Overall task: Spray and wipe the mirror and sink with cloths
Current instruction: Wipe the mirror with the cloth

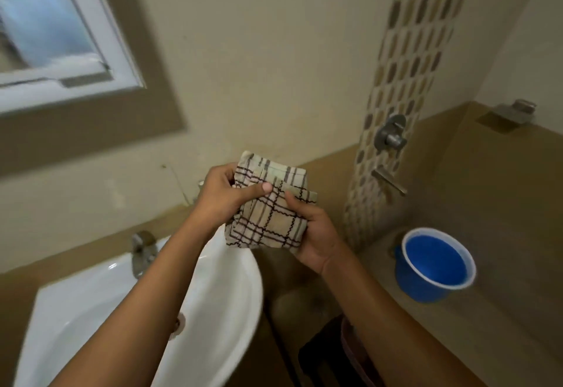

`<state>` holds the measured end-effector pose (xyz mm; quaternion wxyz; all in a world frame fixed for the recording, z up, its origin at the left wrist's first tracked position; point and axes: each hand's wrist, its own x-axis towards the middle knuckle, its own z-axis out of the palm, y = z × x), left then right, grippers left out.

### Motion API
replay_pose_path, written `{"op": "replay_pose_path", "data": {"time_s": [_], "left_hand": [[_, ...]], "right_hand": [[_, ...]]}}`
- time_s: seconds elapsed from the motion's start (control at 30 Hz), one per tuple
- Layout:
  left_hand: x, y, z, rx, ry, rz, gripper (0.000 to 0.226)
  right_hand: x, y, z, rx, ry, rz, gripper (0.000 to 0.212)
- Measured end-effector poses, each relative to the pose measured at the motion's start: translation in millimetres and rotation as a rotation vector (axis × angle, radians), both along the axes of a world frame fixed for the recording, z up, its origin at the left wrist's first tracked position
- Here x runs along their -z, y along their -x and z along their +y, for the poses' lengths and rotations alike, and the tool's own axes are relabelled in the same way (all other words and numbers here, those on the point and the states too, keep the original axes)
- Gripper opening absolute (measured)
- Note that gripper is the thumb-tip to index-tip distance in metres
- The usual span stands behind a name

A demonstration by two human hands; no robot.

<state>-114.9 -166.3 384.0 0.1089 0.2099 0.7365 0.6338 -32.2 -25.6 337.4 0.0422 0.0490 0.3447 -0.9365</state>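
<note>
I see the cloth [268,206] as a beige checked rag crossed by dark wavy lines and a few grey stripes, folded into a thick, rumpled pad with one corner sticking up at its top. It sits in the air just above the right rim of the white sink [225,289], held between both hands and touching nothing else.

My left hand [225,194] comes in over the sink basin and clamps the cloth's left edge, thumb pressed flat across the front of the fabric, fingers curled behind it. My right hand [313,234] cups the cloth from below and to the right of the sink, palm turned up, thumb lying on the top face near the right edge; it is closed on the fabric too. Both forearms are bare and reach forward, the left one crossing above the basin.

The sink's tap [141,252] stands at its back rim. To the right of the sink, on a tan ledge, stands a blue mug [435,264]. The mirror [45,30] hangs on the wall above and left of the sink, blurred.
</note>
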Motion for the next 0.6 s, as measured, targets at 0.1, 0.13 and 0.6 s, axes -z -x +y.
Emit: {"op": "replay_pose_path", "data": {"time_s": [0.1, 0.13, 0.6], "left_hand": [[-25.3, 7.7, -50.2, -0.025, -0.016, 0.104, 0.018], [-33.7, 9.0, -68.4, -0.023, -0.029, 0.122, 0.016], [-125.9, 25.6, -280.8, -0.067, -0.095, 0.385, 0.032]], "right_hand": [[-24.2, 11.3, -46.1, -0.05, 0.005, 0.071, 0.039], [-31.0, 14.0, -62.9, -0.064, 0.002, 0.096, 0.04], [-113.3, 42.8, -263.7, -0.135, -0.064, 0.273, 0.044]]}}
